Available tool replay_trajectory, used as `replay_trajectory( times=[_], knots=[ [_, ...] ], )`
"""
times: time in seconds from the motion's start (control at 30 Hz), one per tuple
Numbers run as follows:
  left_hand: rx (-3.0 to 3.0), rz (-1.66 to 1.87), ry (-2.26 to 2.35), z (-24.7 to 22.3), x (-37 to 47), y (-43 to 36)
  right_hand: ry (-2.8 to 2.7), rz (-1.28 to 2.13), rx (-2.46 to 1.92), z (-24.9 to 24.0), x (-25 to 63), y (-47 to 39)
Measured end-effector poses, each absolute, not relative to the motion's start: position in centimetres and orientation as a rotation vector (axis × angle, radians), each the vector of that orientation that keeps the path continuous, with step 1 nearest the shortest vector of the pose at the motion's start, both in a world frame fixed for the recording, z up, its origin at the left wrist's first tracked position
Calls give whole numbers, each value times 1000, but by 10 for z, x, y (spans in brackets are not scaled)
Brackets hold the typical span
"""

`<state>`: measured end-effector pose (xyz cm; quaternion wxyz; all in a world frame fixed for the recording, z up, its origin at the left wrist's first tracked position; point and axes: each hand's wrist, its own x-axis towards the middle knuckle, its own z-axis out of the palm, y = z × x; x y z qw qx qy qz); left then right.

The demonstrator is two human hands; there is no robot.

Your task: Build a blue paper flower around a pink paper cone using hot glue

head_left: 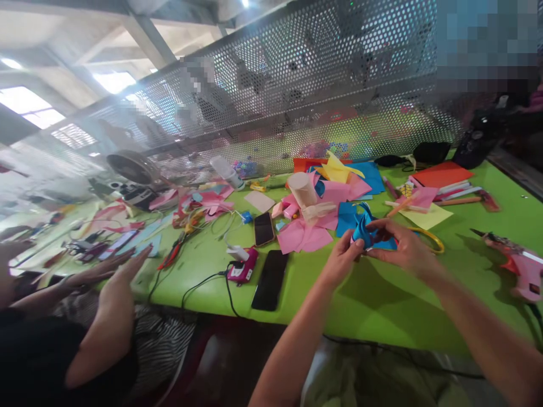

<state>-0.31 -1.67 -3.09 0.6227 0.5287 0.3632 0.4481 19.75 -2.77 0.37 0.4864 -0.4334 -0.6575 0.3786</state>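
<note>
At the far left, a co-worker's hands [121, 271] extend over the front edge of the green table [382, 322]. Red-handled pliers [173, 251] lie to their right, inboard of that edge. Next, a magenta power adapter [243, 267] sits near the edge, its cable crossing it, with a black phone [270, 281] just beside. Green surface extends from the phone to the left forearm and between the two forearms. The left hand [343, 254] pinches the lower left side of a folded blue piece [362, 228] between thumb and fingers. The piece lies between both hands, above the tabletop, its looped strips projecting upward from the grip. The right hand [401, 246] closes narrowly on its right side with the fingertips. A yellow ring [439, 243] lies partly hidden behind the right hand. Further green surface separates this hand from the pink glue gun [524, 268] near the right border.
</note>
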Motion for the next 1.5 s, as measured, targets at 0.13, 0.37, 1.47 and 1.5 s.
replay_trajectory(
  times=[0.13,0.37,1.47,1.5],
  knots=[
    [1211,1050,832,-25,-3,-17,-1579,931,-1055,3,195,-27],
    [1203,1053,876,-25,-1,-18,-1600,816,-1089,4,192,-30],
    [824,1202,855,-29,-18,15,-1419,865,-1087,12,201,-26],
    [830,1211,852,-31,-19,16,-1438,859,-1083,15,201,-30]
  ],
)
